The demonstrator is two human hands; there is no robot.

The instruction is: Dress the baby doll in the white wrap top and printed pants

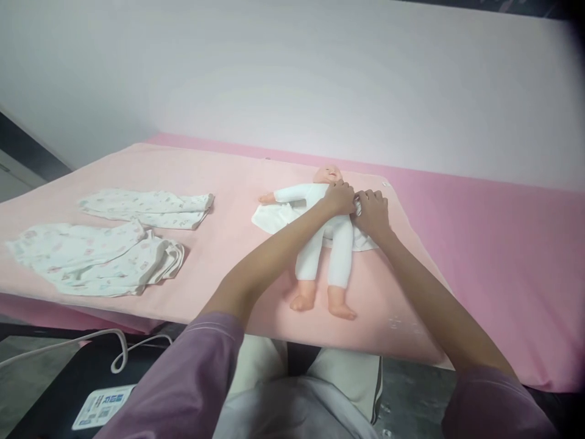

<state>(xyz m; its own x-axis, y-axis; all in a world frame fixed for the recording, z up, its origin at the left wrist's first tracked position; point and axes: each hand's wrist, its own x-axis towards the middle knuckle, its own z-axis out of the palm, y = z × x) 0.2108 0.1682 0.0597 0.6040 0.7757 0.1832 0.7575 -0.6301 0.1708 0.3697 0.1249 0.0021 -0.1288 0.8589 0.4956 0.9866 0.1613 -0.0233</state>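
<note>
A baby doll (320, 244) in a white suit lies on its back on a pink cloth (228, 183), head away from me, bare feet toward me. A white garment (274, 214) is spread under its body. My left hand (339, 198) rests on the doll's chest with its fingers curled and pinched on the white fabric. My right hand (372, 210) is right beside it at the doll's side, fingers also curled on the white cloth. The two hands nearly touch.
Two patterned white baby garments lie on the left of the pink cloth, one flat (146, 208) and one bunched (95, 259). The table's near edge runs just past the doll's feet. A white cable (119, 350) and a labelled card (103, 407) lie below left.
</note>
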